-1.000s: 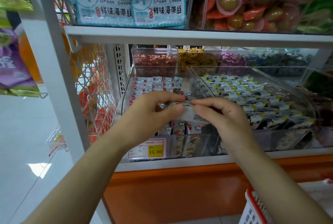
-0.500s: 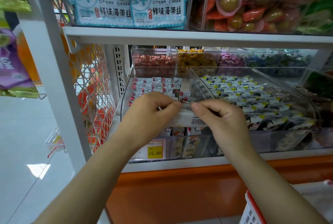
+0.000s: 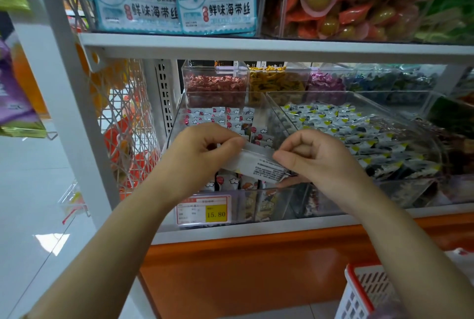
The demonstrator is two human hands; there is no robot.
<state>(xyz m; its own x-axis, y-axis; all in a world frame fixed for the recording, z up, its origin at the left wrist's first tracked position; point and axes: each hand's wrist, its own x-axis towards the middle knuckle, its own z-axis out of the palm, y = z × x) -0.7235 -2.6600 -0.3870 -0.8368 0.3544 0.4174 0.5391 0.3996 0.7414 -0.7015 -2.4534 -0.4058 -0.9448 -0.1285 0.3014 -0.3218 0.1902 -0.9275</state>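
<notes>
Packet [image 3: 259, 166]: long axis running left to right, right end dipping.
Left hand [image 3: 202, 154]: grip pinching its left end.
Right hand [image 3: 316, 158]: grip pinching its right end.

The packet [image 3: 259, 164] shows only its middle: the left hand [image 3: 202, 154] covers one end and the right hand [image 3: 315, 157] the other, and its print is too small to read. Both hands hide part of the bin [image 3: 175, 118] behind them. On the price tag [image 3: 204, 209] only 15.80 is legible. The bottom edge cuts off the basket [image 3: 364, 290], and the top edge cuts the seaweed packs [image 3: 179, 5].
</notes>
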